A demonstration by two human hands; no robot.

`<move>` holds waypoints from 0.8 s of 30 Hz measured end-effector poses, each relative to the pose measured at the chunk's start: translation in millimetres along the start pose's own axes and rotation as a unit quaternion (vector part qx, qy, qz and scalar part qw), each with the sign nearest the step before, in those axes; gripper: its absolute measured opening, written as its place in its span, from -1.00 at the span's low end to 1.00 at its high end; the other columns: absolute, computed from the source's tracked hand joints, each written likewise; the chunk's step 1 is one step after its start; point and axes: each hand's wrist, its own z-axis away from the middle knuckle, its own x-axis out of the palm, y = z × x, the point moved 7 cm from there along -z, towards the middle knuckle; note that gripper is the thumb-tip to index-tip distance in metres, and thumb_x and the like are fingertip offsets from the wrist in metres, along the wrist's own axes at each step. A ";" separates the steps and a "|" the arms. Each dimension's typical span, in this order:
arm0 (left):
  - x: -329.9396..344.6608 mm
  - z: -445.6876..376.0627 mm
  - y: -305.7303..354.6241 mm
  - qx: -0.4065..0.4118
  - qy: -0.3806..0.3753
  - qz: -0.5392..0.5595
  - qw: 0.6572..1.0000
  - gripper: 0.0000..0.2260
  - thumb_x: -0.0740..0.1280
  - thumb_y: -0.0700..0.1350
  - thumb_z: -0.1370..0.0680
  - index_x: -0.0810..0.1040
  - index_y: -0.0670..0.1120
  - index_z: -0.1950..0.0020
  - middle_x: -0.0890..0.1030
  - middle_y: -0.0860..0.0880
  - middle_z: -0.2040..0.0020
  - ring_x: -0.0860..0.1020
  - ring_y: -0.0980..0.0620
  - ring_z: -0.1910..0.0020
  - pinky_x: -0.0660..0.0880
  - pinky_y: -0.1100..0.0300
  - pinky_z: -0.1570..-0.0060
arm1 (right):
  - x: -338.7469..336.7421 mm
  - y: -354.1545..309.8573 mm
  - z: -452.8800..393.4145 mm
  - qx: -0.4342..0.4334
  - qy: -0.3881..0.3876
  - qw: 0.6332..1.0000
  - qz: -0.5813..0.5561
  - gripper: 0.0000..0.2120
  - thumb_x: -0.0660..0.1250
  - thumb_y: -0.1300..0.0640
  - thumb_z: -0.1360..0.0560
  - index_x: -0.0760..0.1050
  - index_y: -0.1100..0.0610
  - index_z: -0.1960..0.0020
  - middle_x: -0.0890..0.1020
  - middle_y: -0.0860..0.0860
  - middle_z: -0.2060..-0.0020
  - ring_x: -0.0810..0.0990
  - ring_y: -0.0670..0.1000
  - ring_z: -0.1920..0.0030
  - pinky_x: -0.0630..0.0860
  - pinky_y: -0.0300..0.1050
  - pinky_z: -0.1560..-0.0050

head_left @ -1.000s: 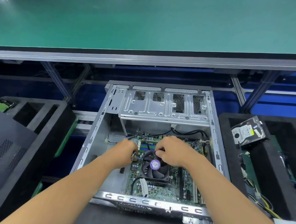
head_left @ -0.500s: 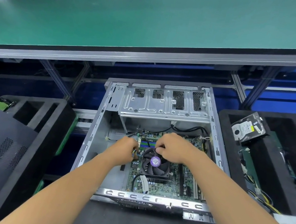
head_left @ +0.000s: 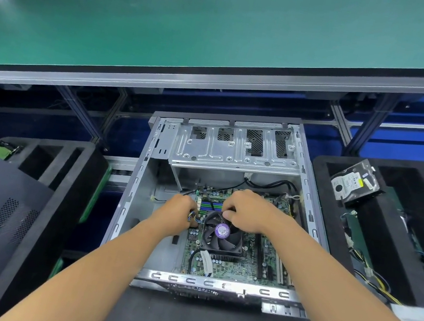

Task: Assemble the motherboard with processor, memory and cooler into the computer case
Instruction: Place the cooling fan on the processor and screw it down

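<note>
Flanking the computer case, foam trays hold a hard drive.

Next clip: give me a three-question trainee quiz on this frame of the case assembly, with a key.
1. True or false: the motherboard already lies inside the computer case.
2. Where does the hard drive sit? A) in the case's drive cage B) in the black foam tray right of the case C) on the green bench
3. Fill in: the sticker on the cooler fan hub is ____.

Key: 1 true; 2 B; 3 purple.
</note>
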 end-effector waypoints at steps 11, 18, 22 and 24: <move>0.1 -0.1 -4.5 -0.025 -0.012 0.002 1.000 -0.78 0.46 -0.11 -0.46 0.62 -0.25 0.01 0.60 -0.21 0.10 0.43 -0.05 0.26 0.42 0.13 0.24 | 0.2 1.0 -1.5 -0.004 0.003 1.000 0.003 -0.78 0.24 0.16 -0.59 0.48 0.02 0.23 0.48 -0.16 0.40 0.39 -0.19 0.36 0.33 -0.17 0.24; 1.3 0.1 -7.5 -0.037 -0.011 0.035 0.999 -0.79 0.47 -0.12 -0.45 0.63 -0.23 0.01 0.59 -0.18 0.07 0.43 -0.04 0.27 0.38 0.20 0.27 | 0.0 1.4 -1.7 -0.002 0.007 1.000 0.003 -0.67 0.25 0.17 -0.59 0.41 -0.02 0.35 0.44 -0.17 0.43 0.35 -0.19 0.39 0.31 -0.17 0.28; 2.1 0.0 -7.2 -0.033 -0.010 0.026 0.999 -0.81 0.44 -0.15 -0.47 0.62 -0.24 0.00 0.59 -0.17 0.05 0.50 -0.08 0.18 0.44 0.15 0.20 | -0.5 1.7 -1.7 -0.003 0.008 1.000 0.005 -0.69 0.24 0.17 -0.58 0.44 0.01 0.33 0.47 -0.11 0.44 0.36 -0.16 0.39 0.26 -0.20 0.39; 2.8 -0.8 -6.5 -0.029 -0.014 0.025 0.999 -0.80 0.44 -0.14 -0.47 0.61 -0.24 -0.01 0.58 -0.18 0.04 0.53 -0.11 0.11 0.48 0.13 0.15 | -0.7 1.9 -1.6 -0.003 0.010 1.000 0.002 -0.64 0.24 0.17 -0.58 0.40 -0.02 0.38 0.46 -0.10 0.45 0.33 -0.17 0.39 0.25 -0.21 0.39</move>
